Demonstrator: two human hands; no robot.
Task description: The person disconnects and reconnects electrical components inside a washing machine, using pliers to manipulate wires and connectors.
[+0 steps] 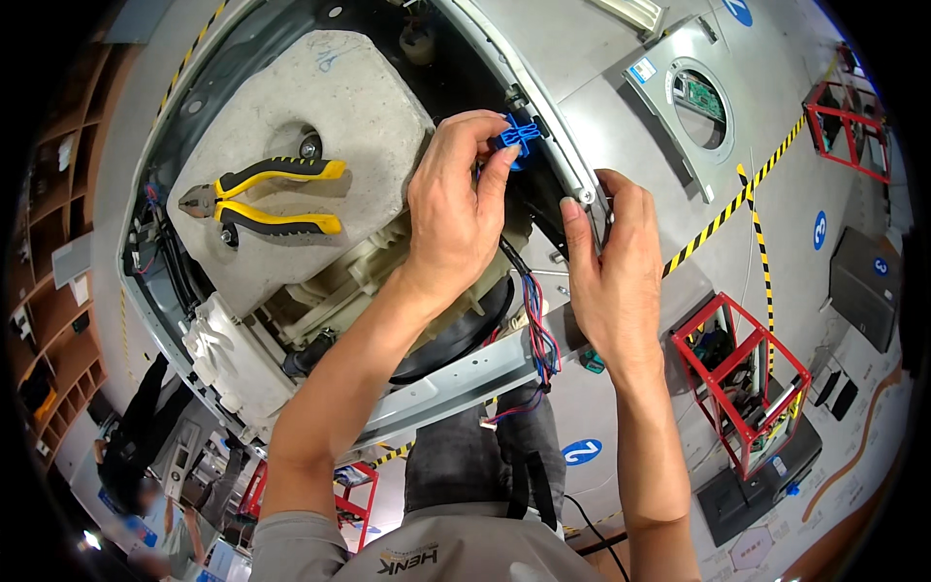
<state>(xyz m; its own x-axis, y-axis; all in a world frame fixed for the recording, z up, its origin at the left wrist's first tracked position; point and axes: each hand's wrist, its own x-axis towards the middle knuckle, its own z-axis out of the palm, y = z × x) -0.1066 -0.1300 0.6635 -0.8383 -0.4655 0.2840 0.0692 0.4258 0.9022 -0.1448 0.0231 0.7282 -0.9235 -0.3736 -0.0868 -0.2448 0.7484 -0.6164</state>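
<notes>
My left hand (458, 199) pinches a blue plastic clip-like part (521, 137) between thumb and fingers, against the inner right side of an opened washing machine cabinet. Its exact kind is partly hidden by the fingers. Around the cabinet's right rim (545, 131) closes my right hand (618, 267), thumb on top and fingers over the outer side. Left of my hands lies a concrete counterweight (378, 107) on the tub. Yellow-and-black pliers (276, 197) rest on it with their handles spread, jaws pointing left.
A loose wire bundle (536, 335) hangs over the cabinet's near edge (436, 393). On the floor to the right lie a grey panel with a round opening (669, 97) and a red-framed rack (742, 383). Wooden shelves (68, 194) and people (145, 427) are at the left.
</notes>
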